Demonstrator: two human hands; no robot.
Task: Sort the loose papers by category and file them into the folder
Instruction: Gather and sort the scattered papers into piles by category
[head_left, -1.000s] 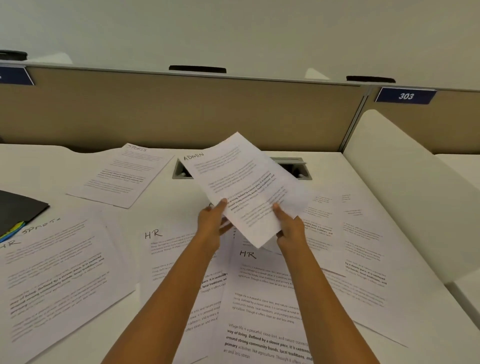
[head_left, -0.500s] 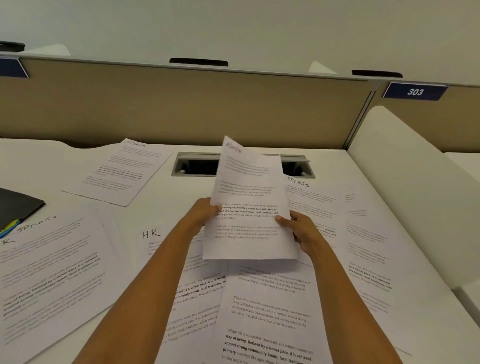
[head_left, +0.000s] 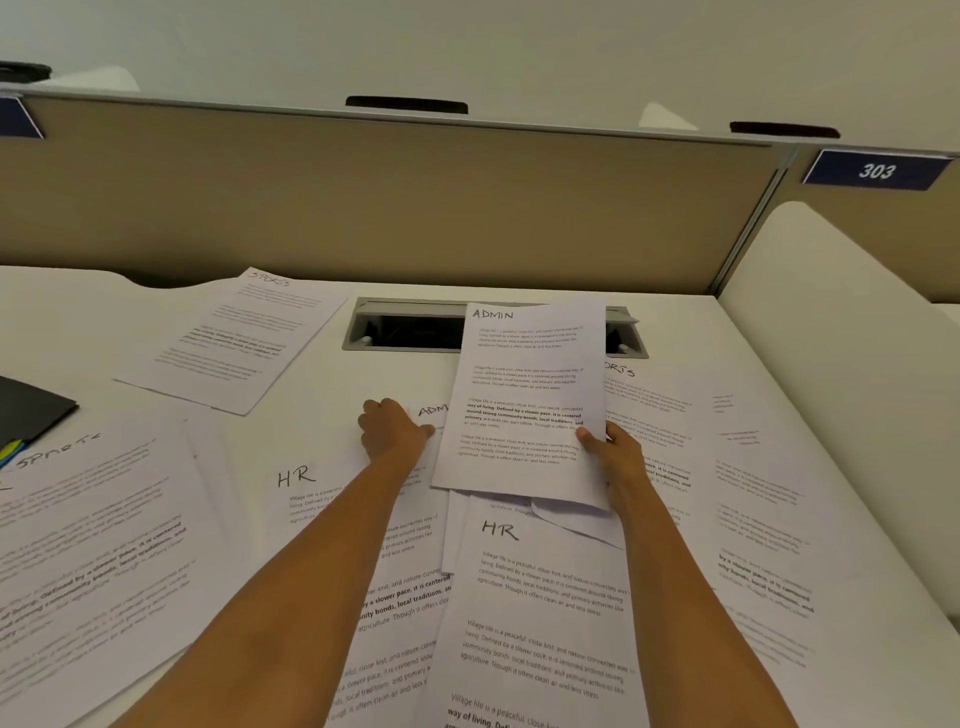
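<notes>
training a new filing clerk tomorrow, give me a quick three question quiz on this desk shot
1. True or false: the right hand holds a sheet headed HR.
2. Where does the dark folder lie? A) at the left edge of the desk B) under the right hand C) on top of the partition
3. Fill in: the blue sign reads ____.
Key: 1 false, the held sheet is headed ADMIN. 2 A. 3 303.
</notes>
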